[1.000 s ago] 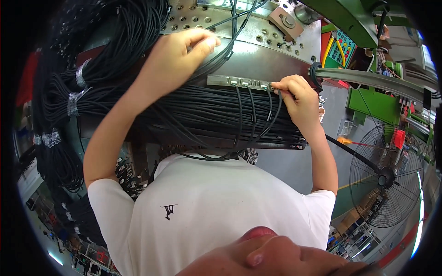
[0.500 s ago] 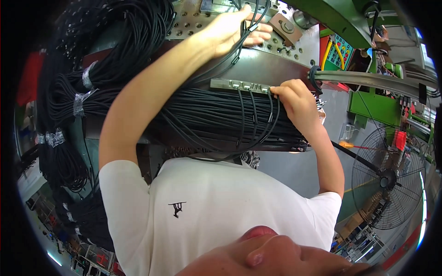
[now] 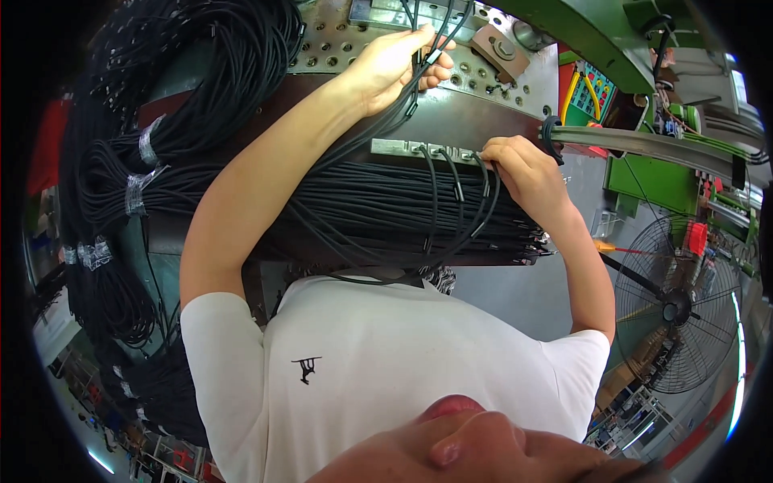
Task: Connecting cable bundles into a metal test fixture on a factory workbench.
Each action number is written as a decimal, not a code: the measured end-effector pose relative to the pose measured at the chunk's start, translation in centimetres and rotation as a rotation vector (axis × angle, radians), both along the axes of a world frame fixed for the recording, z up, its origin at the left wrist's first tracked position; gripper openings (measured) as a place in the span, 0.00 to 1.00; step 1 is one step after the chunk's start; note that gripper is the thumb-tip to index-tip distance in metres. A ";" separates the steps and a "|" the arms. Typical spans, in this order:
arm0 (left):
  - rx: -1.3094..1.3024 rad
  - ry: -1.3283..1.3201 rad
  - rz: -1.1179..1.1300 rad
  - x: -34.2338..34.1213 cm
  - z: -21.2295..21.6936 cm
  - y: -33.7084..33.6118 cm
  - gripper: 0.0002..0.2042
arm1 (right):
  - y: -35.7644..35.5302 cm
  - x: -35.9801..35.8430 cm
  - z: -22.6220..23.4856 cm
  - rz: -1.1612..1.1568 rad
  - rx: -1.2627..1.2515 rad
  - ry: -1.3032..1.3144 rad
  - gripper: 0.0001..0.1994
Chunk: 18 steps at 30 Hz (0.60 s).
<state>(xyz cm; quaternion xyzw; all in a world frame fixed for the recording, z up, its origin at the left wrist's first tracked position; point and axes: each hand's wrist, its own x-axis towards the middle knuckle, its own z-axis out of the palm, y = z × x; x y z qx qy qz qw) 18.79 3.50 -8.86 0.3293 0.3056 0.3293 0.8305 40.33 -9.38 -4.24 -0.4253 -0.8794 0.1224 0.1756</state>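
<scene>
At the top of the view, the left hand is closed around a few black cables, gripping them against the perforated metal plate of the machine. Those cables run down past the wrist and loop toward the stack below. The right hand rests at the right end of a narrow metal strip, fingers curled and pinching a cable end there (the exact contact point is hidden by the fingers). Several cables hang over the strip in loops. Beneath it lies a flat stack of black cables, laid side by side. Coiled cable bundles, taped in places, hang on the left. A standing fan is at the right, well apart from the hands.
</scene>
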 end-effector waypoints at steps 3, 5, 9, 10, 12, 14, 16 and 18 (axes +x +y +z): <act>-0.005 0.001 -0.005 -0.2 0.4 -0.1 0.18 | -0.2 -0.1 0.4 0.030 -0.002 -0.039 0.10; 0.010 -0.011 -0.027 -0.3 0.0 0.2 0.18 | -0.7 -0.1 0.2 -0.012 -0.032 -0.013 0.12; -0.002 0.004 -0.005 -0.1 0.6 -0.1 0.18 | -0.7 0.1 0.7 -0.074 -0.214 0.044 0.09; 0.009 -0.014 -0.018 -0.3 0.4 0.1 0.18 | 0.0 0.3 1.1 -0.093 -0.354 0.095 0.08; -0.019 0.011 0.004 -0.3 0.5 -0.1 0.18 | 2.3 0.4 2.5 -0.133 -0.401 0.172 0.07; -0.018 0.034 0.002 -0.4 0.7 -0.1 0.18 | 5.8 -0.9 2.5 -0.234 -0.118 0.281 0.07; -0.064 0.065 -0.034 -0.7 0.4 0.2 0.17 | 10.9 -0.9 0.6 -0.275 0.287 -0.012 0.08; -0.081 0.011 -0.082 0.0 1.0 0.2 0.17 | 16.6 3.0 -3.7 -0.405 0.189 0.037 0.11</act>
